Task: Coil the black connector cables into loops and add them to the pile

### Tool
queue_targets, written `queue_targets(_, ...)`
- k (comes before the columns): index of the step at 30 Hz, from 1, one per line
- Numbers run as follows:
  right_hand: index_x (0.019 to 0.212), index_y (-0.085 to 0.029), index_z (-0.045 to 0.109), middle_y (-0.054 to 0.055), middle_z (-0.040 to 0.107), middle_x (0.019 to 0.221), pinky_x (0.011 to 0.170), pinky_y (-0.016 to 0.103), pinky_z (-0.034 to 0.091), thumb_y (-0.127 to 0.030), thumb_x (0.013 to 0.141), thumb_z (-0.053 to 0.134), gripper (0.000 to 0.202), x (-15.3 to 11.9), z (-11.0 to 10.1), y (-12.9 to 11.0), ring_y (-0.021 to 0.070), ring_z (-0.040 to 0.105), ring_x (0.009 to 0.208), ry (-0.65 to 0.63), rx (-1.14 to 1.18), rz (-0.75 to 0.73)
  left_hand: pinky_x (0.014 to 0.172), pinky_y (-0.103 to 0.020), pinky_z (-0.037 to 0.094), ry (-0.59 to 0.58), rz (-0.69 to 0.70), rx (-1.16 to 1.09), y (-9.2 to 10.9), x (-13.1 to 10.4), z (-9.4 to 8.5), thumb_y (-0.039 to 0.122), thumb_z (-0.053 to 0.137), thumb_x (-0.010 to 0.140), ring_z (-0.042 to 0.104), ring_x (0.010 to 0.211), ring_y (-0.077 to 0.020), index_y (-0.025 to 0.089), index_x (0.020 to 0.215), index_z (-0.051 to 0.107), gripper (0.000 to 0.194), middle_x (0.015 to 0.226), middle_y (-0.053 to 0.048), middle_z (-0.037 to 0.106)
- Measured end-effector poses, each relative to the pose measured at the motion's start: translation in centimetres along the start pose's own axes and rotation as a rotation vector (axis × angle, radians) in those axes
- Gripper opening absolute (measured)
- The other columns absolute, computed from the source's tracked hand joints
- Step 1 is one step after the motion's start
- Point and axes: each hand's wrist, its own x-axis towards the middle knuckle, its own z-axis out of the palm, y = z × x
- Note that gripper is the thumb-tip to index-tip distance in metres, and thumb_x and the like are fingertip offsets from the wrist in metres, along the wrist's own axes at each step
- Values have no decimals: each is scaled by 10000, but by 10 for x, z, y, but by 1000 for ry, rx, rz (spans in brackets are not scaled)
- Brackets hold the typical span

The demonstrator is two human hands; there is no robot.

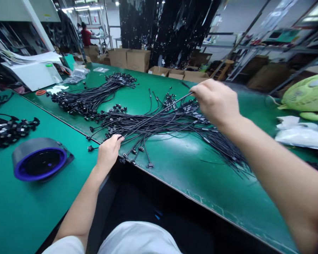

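Between my two hands a black cable [159, 114] is stretched slantwise above a loose pile of black cables [151, 124] on the green table. My left hand [109, 151], fingers closed, grips its lower end near the table's front edge. Farther right and higher, my right hand [217, 100] pinches the other end; the fingertips are partly hidden behind the hand. Small black connectors [149, 165] on cable ends lie beside my left hand and along the edge. Thin bare cable ends [238, 162] fan out below my right hand.
Another cable bundle [95, 95] lies farther back. On the left table sit a tape roll with a purple core [41, 158] and more connectors [10, 130]. A green fan [307, 92] and white plastic bags [302, 135] are at right. Cardboard boxes [137, 60] stand behind.
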Motion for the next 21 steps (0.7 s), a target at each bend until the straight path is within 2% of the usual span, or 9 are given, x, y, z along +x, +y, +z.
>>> queue_targets(3,1078,-77,655,166,623,1073,779,338,391,-330,1016,273,462,-14,5,57,188,574,955,-31,11,276,600,-235,456,-33,-141,-434,3,-1,-13,444,476,943,478,512,-106,167,892,629,320,532,48,435)
queue_targets(5,1108,-68,633,190,616,1110,836,351,414,-308,995,320,410,-30,12,64,208,581,982,-71,123,384,556,-227,450,-40,-220,-738,13,-4,-21,446,543,913,392,452,-80,153,853,625,310,502,74,365)
queue_targets(7,1234,-90,566,208,571,1234,909,386,436,-349,941,456,406,-45,19,40,244,581,1047,-148,317,370,536,-229,457,-131,-226,-915,29,-12,-28,457,594,885,378,436,-68,137,838,646,328,493,72,384)
queue_targets(10,1332,-177,495,158,542,1317,1002,422,426,-503,875,540,563,-63,26,-28,257,558,1137,-324,725,105,516,-238,486,-403,-83,-1060,53,-32,-43,430,571,911,413,397,-69,134,841,692,326,444,56,430)
queue_targets(13,1116,-182,621,79,681,916,880,361,487,-584,959,289,544,-71,29,-81,195,627,887,-553,1100,-22,384,-174,436,-526,173,-1352,59,-49,-69,375,571,922,330,264,-29,176,893,696,236,389,92,431)
queue_targets(14,998,-171,643,52,656,763,792,333,498,-595,968,217,601,-73,31,-87,175,613,756,-552,1160,20,338,-142,401,-524,244,-1477,58,-52,-80,376,581,915,312,235,-16,193,898,684,211,384,106,444)
queue_targets(16,803,-166,610,22,577,631,669,296,466,-651,948,190,658,-75,34,-83,146,537,614,-424,1170,145,278,-90,344,-437,285,-1670,52,-54,-101,371,609,894,315,219,1,217,871,655,162,400,129,496)
queue_targets(19,769,-176,555,34,581,743,684,281,424,-722,890,307,613,-76,27,-57,144,511,687,-190,1089,237,268,-63,353,-170,95,-1673,48,-53,-120,331,712,811,337,269,3,223,814,638,131,480,131,571)
queue_targets(21,824,-181,555,41,591,816,718,274,408,-665,920,331,541,-77,9,-49,150,522,754,-40,1009,272,316,-71,414,-37,-20,-1534,52,-52,-119,353,765,756,425,358,-14,216,801,649,185,552,100,587)
